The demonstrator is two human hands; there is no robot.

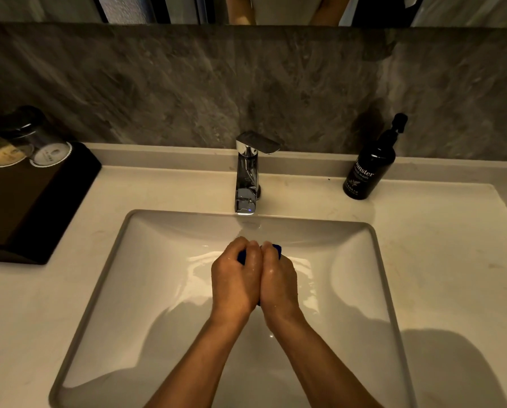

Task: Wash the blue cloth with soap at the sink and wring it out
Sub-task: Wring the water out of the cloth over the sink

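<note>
Both forearms reach in over the near rim of the sink, and the left hand and right hand press side by side with fingers curled tight around the blue cloth. Only slivers of cloth show, at the fingertips and between the palms; the rest is balled inside the grip. Just beyond the fingertips stands the tap, and water seems to run from it, though the stream is faint. This looks like squeezing, either rinsing or wringing. To do it well, keep the bundle low over the basin, twist the hands in opposite directions, and re-grip to reach the hidden folds. Well right of the fingers stands the soap bottle.
</note>
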